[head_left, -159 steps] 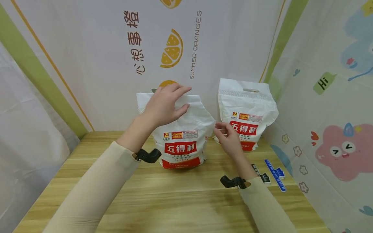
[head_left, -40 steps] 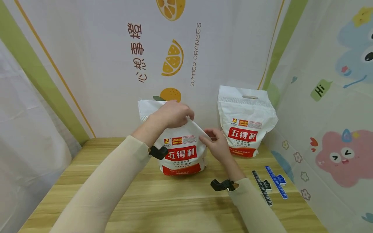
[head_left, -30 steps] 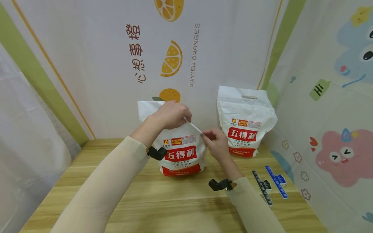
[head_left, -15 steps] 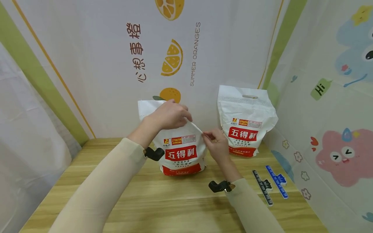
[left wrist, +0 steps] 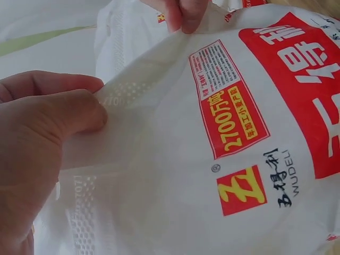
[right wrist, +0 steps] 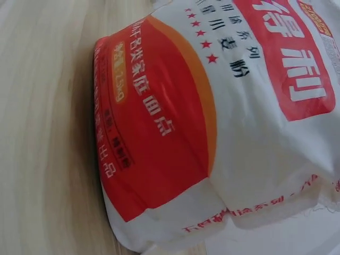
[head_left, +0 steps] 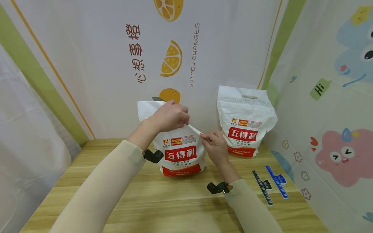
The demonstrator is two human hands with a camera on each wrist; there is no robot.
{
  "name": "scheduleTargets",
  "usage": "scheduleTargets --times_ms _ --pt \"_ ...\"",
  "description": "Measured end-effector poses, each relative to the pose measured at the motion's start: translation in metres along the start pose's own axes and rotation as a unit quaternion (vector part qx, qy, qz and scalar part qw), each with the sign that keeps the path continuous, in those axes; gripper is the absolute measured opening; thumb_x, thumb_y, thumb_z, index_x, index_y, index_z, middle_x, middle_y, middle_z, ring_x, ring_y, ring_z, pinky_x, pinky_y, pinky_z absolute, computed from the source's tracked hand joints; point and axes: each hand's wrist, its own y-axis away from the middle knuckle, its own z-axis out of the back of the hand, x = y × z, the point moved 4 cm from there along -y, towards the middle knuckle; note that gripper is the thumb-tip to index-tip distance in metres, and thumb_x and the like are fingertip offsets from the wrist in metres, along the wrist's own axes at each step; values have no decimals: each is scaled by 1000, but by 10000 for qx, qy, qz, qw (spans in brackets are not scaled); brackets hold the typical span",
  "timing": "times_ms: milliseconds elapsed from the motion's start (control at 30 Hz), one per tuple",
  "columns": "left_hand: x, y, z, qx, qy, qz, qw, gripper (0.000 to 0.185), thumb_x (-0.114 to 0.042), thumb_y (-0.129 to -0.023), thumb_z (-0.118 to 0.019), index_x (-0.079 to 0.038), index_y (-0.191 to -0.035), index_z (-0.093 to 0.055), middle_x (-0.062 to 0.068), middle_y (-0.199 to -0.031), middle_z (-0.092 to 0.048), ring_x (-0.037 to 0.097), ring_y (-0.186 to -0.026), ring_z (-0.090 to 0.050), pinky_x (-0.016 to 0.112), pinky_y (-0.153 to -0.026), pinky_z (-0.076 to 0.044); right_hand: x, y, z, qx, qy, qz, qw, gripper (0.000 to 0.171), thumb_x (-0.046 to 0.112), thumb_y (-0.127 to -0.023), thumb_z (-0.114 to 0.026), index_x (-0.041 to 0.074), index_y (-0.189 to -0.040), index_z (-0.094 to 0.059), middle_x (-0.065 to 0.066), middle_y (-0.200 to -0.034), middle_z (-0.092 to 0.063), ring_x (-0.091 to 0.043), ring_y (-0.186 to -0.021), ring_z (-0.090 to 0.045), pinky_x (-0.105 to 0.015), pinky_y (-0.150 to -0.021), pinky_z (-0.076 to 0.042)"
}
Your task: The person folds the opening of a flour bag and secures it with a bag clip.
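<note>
L hand: your left hand pinches top flap of flour bag.
R hand: your right hand pinches flap's right corner.
Bag: upright, mid wooden table, w/ second bag to its right.

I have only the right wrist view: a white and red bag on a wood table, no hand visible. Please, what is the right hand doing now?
Observer: The right hand pinches the folded top flap at the right side of the near bag.
Operator: And the other hand, is it on the same bag?
Observer: Yes. The left hand grips the flap near the middle of the top; thumb and fingers are curled round it.
Operator: Is there something else on the table?
Observer: A second bag of the same kind stands upright at the back right, untouched. Two clips, one black and one blue, lie near the table's right edge.
</note>
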Motion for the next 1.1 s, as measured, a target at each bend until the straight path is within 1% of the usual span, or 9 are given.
scheduleTargets --times_ms 100,200,333,567,667,733,833,933,1100 --pt "2 0 2 99 58 114 9999 12 -7 -97 -81 -17 -101 -86 1 -94 -77 22 -90 -70 46 -95 -52 0 -1 1 -33 41 162 9999 15 -6 -91 -82 4 -101 -86 -11 -89 -65 -24 -83 -63 -18 -73 -54" --pt "5 -2 6 247 60 295 9992 17 -8 -98 -77 -17 -110 -86 2 -102 -80 24 -96 -72 50 -102 -52 -2 -4 5 61 76 217 9997 15 -4 -94 -81 3 -107 -83 -13 -95 -72 -28 -89 -69 -30 -77 -64" --pt "8 -4 10 380 25 484 9981 20 -9 -98 -75 -18 -113 -86 3 -108 -82 25 -100 -73 53 -108 -50 -11 -3 12 234 233 72 9994 17 -1 -94 -82 3 -111 -81 -12 -101 -76 -27 -91 -73 -39 -77 -67" --pt "3 -3 7 77 45 232 9997 14 -5 -96 -78 -16 -100 -85 2 -96 -78 22 -89 -71 47 -92 -52 -16 5 14 343 294 -32 9990 9 -2 -92 -85 4 -100 -84 -11 -92 -68 -24 -86 -71 -15 -78 -60" --pt "2 -1 4 -29 -19 179 9998 13 -4 -96 -77 -16 -99 -83 2 -95 -76 22 -90 -70 46 -91 -52 -14 6 12 387 222 -209 9988 8 -2 -93 -84 3 -100 -84 -11 -93 -65 -24 -88 -69 -17 -79 -60" --pt "3 -1 4 79 -4 257 9996 13 -7 -97 -78 -17 -103 -83 2 -99 -77 24 -95 -71 48 -95 -52 -15 6 11 452 191 -352 9982 9 -3 -94 -82 2 -101 -82 -12 -96 -66 -24 -90 -69 -28 -80 -64" --pt "7 0 5 408 -86 392 9984 21 -16 -96 -83 -20 -117 -84 3 -109 -79 27 -106 -73 54 -108 -49 -17 5 11 508 187 -409 9977 10 -2 -96 -79 3 -104 -79 -12 -100 -68 -25 -92 -70 -34 -80 -66" --pt "8 0 7 714 -254 451 9961 33 -23 -95 -87 -24 -128 -83 3 -116 -80 29 -115 -73 59 -118 -43 -18 4 13 558 148 -312 9978 13 -1 -96 -79 3 -108 -78 -13 -103 -70 -27 -93 -72 -33 -80 -65" --pt "9 3 7 914 -95 463 9947 32 -17 -98 -83 -24 -130 -83 3 -116 -82 25 -107 -75 51 -108 -50 -17 3 13 775 171 -248 9965 21 2 -96 -81 3 -117 -79 -14 -107 -74 -28 -96 -73 -41 -83 -67"
